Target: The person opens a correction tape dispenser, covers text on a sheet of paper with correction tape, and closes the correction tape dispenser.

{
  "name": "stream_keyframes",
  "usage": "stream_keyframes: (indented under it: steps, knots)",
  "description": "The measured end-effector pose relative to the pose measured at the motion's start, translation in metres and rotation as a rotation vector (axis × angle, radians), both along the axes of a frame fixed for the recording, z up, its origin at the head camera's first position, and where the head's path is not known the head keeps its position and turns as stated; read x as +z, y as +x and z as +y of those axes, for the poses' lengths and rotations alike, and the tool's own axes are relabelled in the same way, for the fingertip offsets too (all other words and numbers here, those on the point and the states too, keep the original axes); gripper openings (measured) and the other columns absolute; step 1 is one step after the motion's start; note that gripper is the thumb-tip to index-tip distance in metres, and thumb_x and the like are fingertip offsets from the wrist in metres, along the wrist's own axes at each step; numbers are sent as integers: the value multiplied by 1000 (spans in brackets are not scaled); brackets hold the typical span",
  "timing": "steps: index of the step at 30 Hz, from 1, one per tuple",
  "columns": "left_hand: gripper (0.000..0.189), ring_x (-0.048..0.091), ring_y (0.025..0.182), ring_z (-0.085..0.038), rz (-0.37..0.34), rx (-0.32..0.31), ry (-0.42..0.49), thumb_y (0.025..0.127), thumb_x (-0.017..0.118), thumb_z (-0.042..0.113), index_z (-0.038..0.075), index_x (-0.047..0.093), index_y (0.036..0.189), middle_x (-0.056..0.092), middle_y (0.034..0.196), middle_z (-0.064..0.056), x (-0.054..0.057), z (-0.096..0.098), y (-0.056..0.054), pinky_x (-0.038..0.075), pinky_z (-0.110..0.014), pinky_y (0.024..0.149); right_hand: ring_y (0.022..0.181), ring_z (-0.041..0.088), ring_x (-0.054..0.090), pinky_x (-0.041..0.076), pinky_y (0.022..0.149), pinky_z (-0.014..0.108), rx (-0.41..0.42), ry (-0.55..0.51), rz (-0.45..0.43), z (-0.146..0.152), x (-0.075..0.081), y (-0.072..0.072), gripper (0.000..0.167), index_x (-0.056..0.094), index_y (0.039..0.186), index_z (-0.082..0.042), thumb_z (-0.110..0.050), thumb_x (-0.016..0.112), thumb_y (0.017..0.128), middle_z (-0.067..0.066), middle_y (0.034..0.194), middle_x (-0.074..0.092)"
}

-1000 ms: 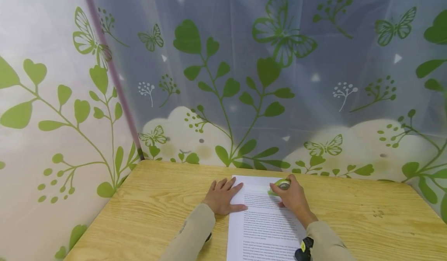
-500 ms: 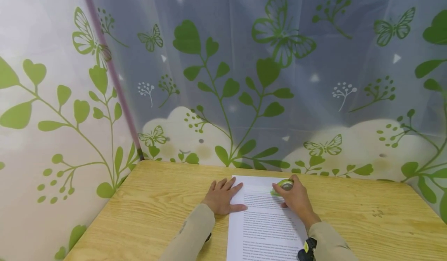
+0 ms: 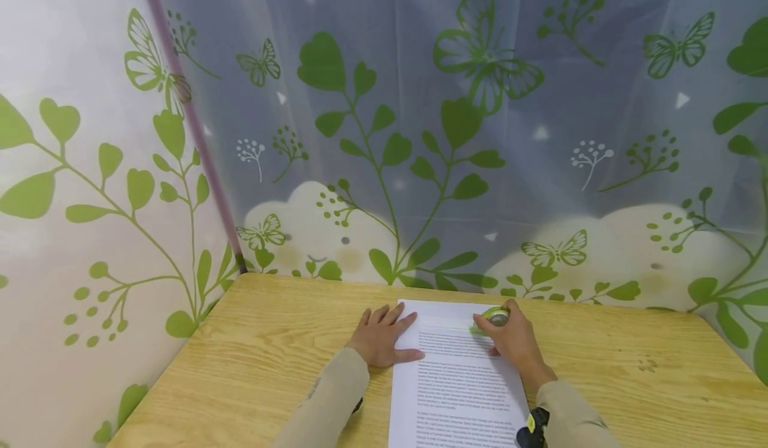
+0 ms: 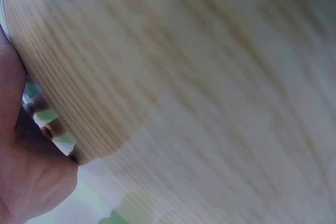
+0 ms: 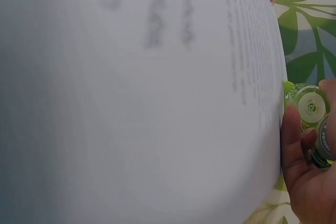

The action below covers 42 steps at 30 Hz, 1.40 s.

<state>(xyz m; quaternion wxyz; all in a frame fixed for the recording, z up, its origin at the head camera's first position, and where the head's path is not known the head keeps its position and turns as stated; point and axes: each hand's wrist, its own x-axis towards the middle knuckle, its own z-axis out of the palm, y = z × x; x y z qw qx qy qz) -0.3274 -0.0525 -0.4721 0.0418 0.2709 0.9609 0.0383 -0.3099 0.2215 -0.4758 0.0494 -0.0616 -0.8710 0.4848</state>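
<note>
A printed sheet of paper (image 3: 444, 311) lies on the wooden table, its text running down from below a blank top margin. At its upper left edge my left hand (image 3: 379, 341) rests with fingers spread, thumb and fingertips reaching onto the sheet. My right hand (image 3: 517, 343) pinches a green correction tape (image 3: 498, 316) between thumb and fingers, its tip low over the paper just above the first text lines. In the right wrist view the see-through green case of the correction tape (image 5: 311, 106) shows a pale reel inside. The left wrist view catches only part of the left hand (image 4: 37, 177).
The wooden table (image 3: 270, 341) extends to both sides of the sheet. Behind its far edge hangs a blue-grey curtain (image 3: 396, 101) with green leaves and butterflies; a pale one (image 3: 90, 235) hangs at the left. A dark wrist device (image 3: 533, 428) sits by the right sleeve.
My right hand has slid a little to the right across the top of the sheet, with the correction tape in its grip. The left hand has stayed in place on the paper.
</note>
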Motion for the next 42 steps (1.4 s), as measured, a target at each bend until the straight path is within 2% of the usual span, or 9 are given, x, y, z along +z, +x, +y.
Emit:
stream_keyframes:
  steps: [7,14,18,23,32,42]
  knots:
    - [81,22,140,-30,1,-3,-5,86,41,73,29,26,152,20,157,-3,-1,0,0,17,-55,110,48,16,51,44,47,30,3,29,-2,4,2,1,55,39,112,-2,-41,69,87,10,77,58]
    - [80,23,140,-32,0,-10,17,87,42,72,27,28,152,21,157,-4,-1,-1,1,18,-56,109,70,20,54,44,57,31,-11,92,19,9,2,3,59,41,115,2,-42,69,87,16,93,56]
    - [80,24,139,-31,10,-9,17,86,41,73,28,28,152,22,157,-4,-4,-1,-1,18,-56,109,73,22,54,44,58,31,-19,106,12,10,1,3,60,41,114,1,-43,69,86,17,94,55]
    - [82,20,141,-30,-12,3,-4,85,40,74,31,24,153,18,158,-2,-4,-1,-2,15,-55,111,70,20,55,45,56,30,-22,109,15,13,0,3,61,40,117,2,-42,69,86,18,93,56]
    - [82,21,140,-29,-4,6,-4,85,40,75,30,26,152,20,157,-2,0,0,0,17,-54,110,49,16,55,49,50,30,-14,45,1,15,1,3,65,36,125,3,-38,69,87,17,89,58]
    - [82,22,140,-30,-7,2,6,86,41,74,29,27,152,20,157,-3,0,0,1,17,-55,110,47,16,55,48,50,30,-7,44,6,15,0,4,60,37,119,2,-38,69,87,16,86,59]
